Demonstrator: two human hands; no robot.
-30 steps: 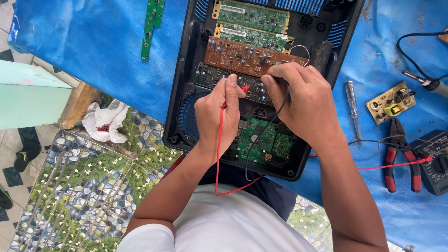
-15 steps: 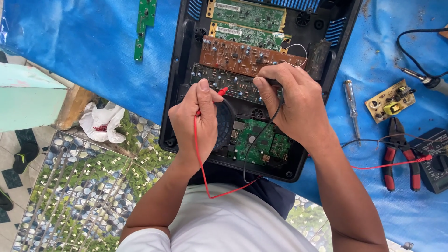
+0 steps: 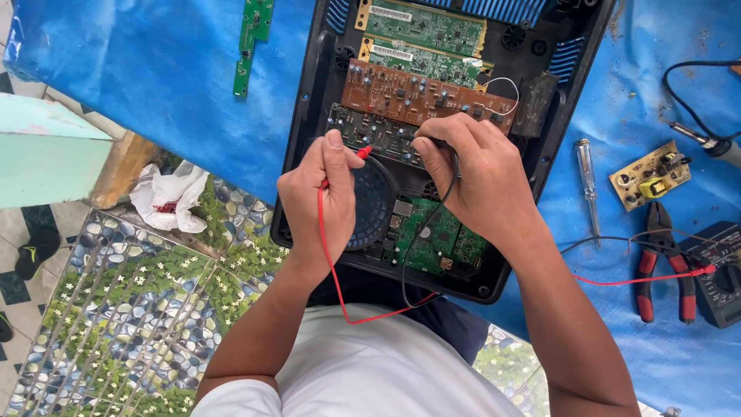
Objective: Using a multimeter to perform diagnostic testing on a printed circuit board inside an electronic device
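Left hand (image 3: 320, 197): fingers pinched on the red probe (image 3: 361, 153); its tip rests on the dark circuit board (image 3: 370, 133).
Right hand (image 3: 475, 181): fingers curled tight round the black probe (image 3: 451, 158), which is mostly hidden; tip at the same board's right half.
Leads: red wire (image 3: 340, 293) and black wire (image 3: 409, 262) loop down over the casing's near edge.
Casing: open black plastic shell (image 3: 309, 100) at the middle of the blue sheet (image 3: 154, 77).
Casing contents: two green boards (image 3: 424, 27) at the far end, brown board (image 3: 417, 93) next, dark board below it, round speaker grille (image 3: 374, 205) and a small green board (image 3: 432, 239) near the front edge.
Sheet, right side: screwdriver (image 3: 588, 185), yellow board (image 3: 652, 174), red-handled pliers (image 3: 664, 270), dark meter (image 3: 718, 278) at the right edge.
Sheet, far left: narrow green strip board (image 3: 253, 42); bare blue sheet around it.
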